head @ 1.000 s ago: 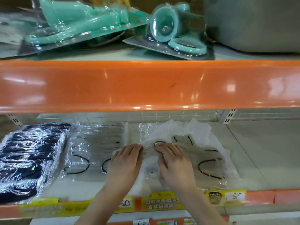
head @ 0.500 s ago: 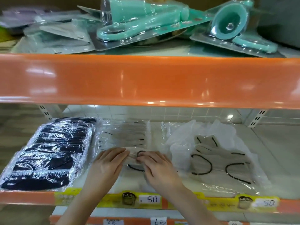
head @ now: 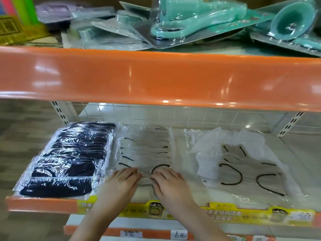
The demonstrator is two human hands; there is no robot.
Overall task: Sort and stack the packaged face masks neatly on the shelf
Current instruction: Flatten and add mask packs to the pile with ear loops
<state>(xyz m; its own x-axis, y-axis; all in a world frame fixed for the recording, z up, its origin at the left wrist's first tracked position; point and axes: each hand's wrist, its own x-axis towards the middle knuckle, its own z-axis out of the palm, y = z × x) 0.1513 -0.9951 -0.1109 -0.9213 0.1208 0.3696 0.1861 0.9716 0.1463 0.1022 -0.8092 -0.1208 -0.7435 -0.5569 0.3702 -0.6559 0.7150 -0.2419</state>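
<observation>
Both hands, left [head: 119, 181] and right [head: 169, 182], press flat on the front pack of the clear row [head: 144, 153] mid-shelf, dark row [head: 69, 160] done at 9 o'clock, loose pile [head: 243, 164] at 3 o'clock seemingly left.

shelf [head: 295, 153] | black masks [head: 69, 157] | clear-packed masks [head: 145, 150] | loose pile [head: 243, 167]

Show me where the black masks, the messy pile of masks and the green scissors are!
black masks [head: 69, 159], head view, middle of stack.
messy pile [head: 243, 171], head view, pile's centre.
green scissors [head: 191, 20], head view, handle.
</observation>
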